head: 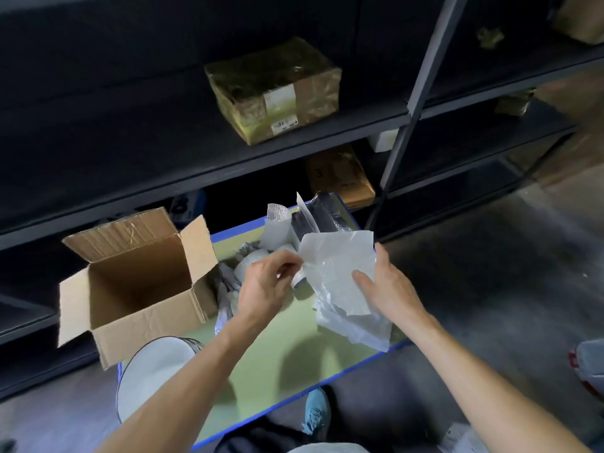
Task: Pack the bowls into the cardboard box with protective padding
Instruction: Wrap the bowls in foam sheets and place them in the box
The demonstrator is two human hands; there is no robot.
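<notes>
Head view: packing at an early stage, the cardboard box (pixel 140 282) open on the table (pixel 294 348) with nothing visible inside, the white bowls (pixel 153 377) just beside it (unwrapped), both the left hand (pixel 264 286) and the right hand (pixel 385 289) pinching one padding sheet (pixel 340 266) between thumb and fingers (pixel 289 265); wrapping and loading are still to do.

your head-worn wide-angle camera looked forward and steeply down, close over the green work surface (pixel 277 361) and the open cardboard box (pixel 130 282) at its left, facing the dark shelving (pixel 228 170) behind; it was the single view.
</notes>
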